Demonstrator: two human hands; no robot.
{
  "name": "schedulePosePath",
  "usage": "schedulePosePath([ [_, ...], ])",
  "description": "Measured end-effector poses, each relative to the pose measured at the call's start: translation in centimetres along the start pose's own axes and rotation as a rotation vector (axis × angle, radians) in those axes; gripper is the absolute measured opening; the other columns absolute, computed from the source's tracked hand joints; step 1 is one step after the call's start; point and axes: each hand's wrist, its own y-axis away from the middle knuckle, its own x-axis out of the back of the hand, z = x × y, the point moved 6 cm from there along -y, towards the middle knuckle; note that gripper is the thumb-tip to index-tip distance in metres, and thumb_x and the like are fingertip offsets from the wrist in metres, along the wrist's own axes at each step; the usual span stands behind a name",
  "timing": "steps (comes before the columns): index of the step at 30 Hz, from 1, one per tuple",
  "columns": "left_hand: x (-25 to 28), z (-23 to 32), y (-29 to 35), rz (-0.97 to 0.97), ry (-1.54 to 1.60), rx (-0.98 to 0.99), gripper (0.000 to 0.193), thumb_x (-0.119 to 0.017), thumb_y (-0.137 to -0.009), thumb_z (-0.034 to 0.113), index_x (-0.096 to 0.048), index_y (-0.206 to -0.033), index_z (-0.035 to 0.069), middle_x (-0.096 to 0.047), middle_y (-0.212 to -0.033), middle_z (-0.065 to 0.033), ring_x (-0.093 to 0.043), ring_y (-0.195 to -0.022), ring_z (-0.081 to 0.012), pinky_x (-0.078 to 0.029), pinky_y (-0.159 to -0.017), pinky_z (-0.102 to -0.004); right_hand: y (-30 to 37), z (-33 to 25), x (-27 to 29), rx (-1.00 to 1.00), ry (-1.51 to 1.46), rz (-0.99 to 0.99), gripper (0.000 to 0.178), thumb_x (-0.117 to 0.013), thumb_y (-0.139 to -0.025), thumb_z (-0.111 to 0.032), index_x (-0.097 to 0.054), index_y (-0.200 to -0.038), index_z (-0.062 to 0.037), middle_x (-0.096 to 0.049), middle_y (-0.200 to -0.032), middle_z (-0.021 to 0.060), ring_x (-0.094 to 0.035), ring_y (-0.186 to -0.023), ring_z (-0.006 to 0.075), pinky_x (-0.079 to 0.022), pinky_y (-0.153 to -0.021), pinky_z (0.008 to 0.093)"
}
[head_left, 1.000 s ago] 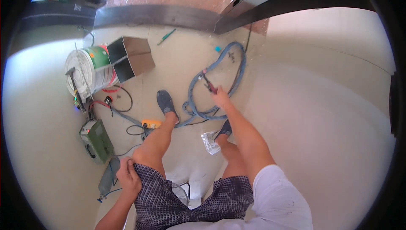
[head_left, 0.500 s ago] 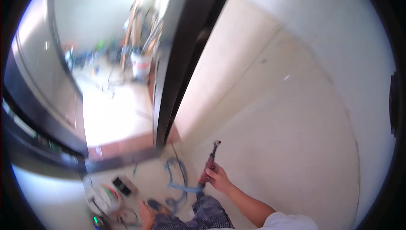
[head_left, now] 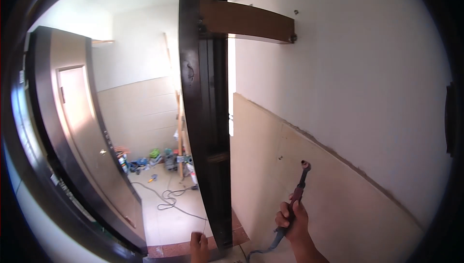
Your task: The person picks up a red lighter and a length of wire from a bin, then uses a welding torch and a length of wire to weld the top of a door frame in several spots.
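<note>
My right hand (head_left: pixel 292 219) is wrapped round the handle of a welding torch (head_left: pixel 298 194), a slim tool with a dark red body, a black neck and a round pinkish head. The torch points up in front of the beige lower wall, and a blue-grey cable (head_left: pixel 261 252) trails from its lower end. At the bottom, left of the dark door frame post, my left hand (head_left: pixel 199 248) is closed with its fingers curled. A thin line rises beside those fingers; what they hold is hidden.
A brown bracket (head_left: pixel 256 20) juts from the dark post (head_left: pixel 205 132) toward the white wall. On the left stands an open door (head_left: pixel 79 118). Beyond the doorway, a loose cable (head_left: pixel 169 200), wooden poles (head_left: pixel 180 137) and scattered tools (head_left: pixel 140 163) occupy the floor.
My view has tipped up from the floor to the post and wall. My right hand has raised the torch; the bucket and items by my feet have left view.
</note>
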Motion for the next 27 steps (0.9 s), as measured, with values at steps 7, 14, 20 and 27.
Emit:
schedulePosePath([
  [7, -1.0, 23.3, -10.0, 0.134, 0.507, 0.072, 0.010, -0.062, -0.109, 0.013, -0.057, -0.104, 0.007, -0.053, -0.065, 0.0021, -0.045, -0.048, -0.0046, -0.034, -0.043, -0.0235, -9.1, -4.4, 0.3, -0.019, 0.118, -0.141, 0.032, -0.055, -0.113, -0.041, -0.049, -0.136, -0.0195, -0.047, -0.069, 0.0031, -0.047, -0.051, 0.0162, -0.042, -0.052, 0.0343],
  [14, 1.8, 33.9, -15.3, 0.216, 0.351, -0.137, 0.012, -0.059, -0.111, 0.016, -0.056, -0.103, 0.008, -0.050, -0.059, 0.0006, -0.036, -0.040, -0.0055, -0.026, -0.037, -0.0240, -13.7, -2.8, -1.8, 0.008, 0.163, -0.137, 0.040, -0.057, -0.111, -0.046, -0.049, -0.136, -0.0153, -0.053, -0.076, 0.0054, -0.052, -0.055, 0.0173, -0.047, -0.050, 0.0355],
  [20, 5.0, 36.8, -17.8, 0.176, 0.190, -0.312, 0.010, -0.059, -0.110, 0.010, -0.056, -0.102, 0.007, -0.055, -0.064, 0.0014, -0.048, -0.053, -0.0035, -0.035, -0.049, -0.0224, -15.2, -1.2, -4.5, 0.062, 0.243, -0.193, 0.036, -0.055, -0.114, -0.038, -0.045, -0.136, -0.0116, -0.055, -0.078, 0.0074, -0.054, -0.056, 0.0169, -0.051, -0.052, 0.0357],
  [27, 6.5, 37.9, -20.4, 0.086, 0.083, -0.329, 0.009, -0.058, -0.110, 0.006, -0.055, -0.102, 0.005, -0.055, -0.066, 0.0017, -0.049, -0.059, -0.0032, -0.035, -0.054, -0.0234, -16.2, 0.2, -5.4, 0.138, 0.322, -0.168, 0.020, -0.053, -0.115, -0.029, -0.042, -0.120, -0.0125, -0.056, -0.079, 0.0043, -0.052, -0.056, 0.0119, -0.050, -0.051, 0.0301],
])
